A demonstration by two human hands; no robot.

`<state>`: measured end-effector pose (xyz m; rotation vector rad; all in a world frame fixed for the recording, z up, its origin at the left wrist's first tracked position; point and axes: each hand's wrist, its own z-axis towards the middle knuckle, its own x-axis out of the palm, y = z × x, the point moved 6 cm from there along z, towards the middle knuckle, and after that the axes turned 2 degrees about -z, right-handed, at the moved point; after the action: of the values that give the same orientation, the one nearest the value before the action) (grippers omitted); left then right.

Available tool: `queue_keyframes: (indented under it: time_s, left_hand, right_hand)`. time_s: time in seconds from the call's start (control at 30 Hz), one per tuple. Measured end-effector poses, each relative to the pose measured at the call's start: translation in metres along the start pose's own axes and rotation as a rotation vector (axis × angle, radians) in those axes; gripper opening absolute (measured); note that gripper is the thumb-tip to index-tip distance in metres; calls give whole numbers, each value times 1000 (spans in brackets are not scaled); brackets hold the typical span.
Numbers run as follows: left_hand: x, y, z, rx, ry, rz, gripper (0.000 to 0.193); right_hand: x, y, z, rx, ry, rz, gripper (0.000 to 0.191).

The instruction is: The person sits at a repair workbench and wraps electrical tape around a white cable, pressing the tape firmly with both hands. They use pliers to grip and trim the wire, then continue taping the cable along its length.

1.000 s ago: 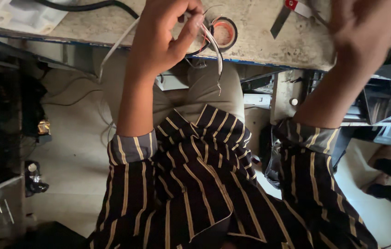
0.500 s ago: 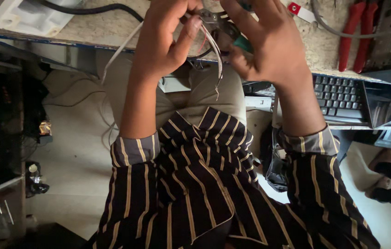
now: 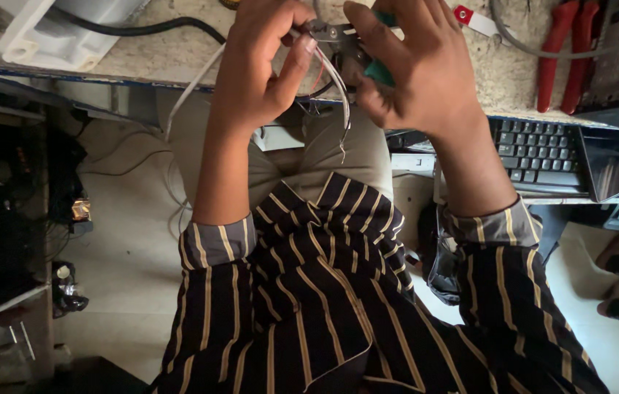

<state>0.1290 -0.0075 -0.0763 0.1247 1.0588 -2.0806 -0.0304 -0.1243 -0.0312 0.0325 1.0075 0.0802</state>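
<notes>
My left hand (image 3: 258, 69) pinches a bundle of thin white and red wires (image 3: 335, 80) that hang down over my lap. Close beside it, my right hand (image 3: 415, 73) is closed on a small cutting tool with green handles (image 3: 376, 71); its metal head (image 3: 328, 33) meets the wires between the two hands. A longer white cable (image 3: 191, 87) trails down to the left from my left hand. Both hands are over the front edge of a worn workbench (image 3: 164, 62). I wear a dark shirt with tan stripes.
A white plastic box (image 3: 54, 33) with a black cable (image 3: 142, 29) lies at the bench's left. Red-handled pliers (image 3: 561, 51) rest at the right. A black keyboard (image 3: 543, 153) sits on a lower shelf right of my knees. Clutter crowds the dark floor at left.
My right hand came in from the right with the green-handled tool and joined my left hand at the wires. The view has shifted left, showing the keyboard and red pliers.
</notes>
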Motion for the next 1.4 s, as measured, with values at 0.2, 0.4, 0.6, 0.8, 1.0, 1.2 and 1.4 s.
queue_keyframes:
  time_s: [0.2,0.4,0.6,0.8,1.0,1.2,1.4]
  left_hand:
    - [1,-1,-2,-3,-11,-1,15]
    - [1,-3,-1,-3,-31,-110,18]
    - [1,-4,4,-35,-20,-106,18]
    - [-1,-11,12,-16,6,-81,10]
    - [1,-14,14,-57,4,-86,5]
    - [2,-4,8,-7,-21,-85,5]
    - [1,16,-2,-51,-136,-216,8]
  right_hand:
    - [0,0,-1,18,2,-3,51]
    - [-2,1,1,-5,-32,-25,48]
    - [-1,1,1,-30,-29,-45,48]
    - [0,0,-2,-51,-34,-67,47]
    - [-2,2,2,-56,-20,-105,48]
    - [13,0,-3,8,108,-3,43]
    - [9,-26,-23,21,-26,-310,40]
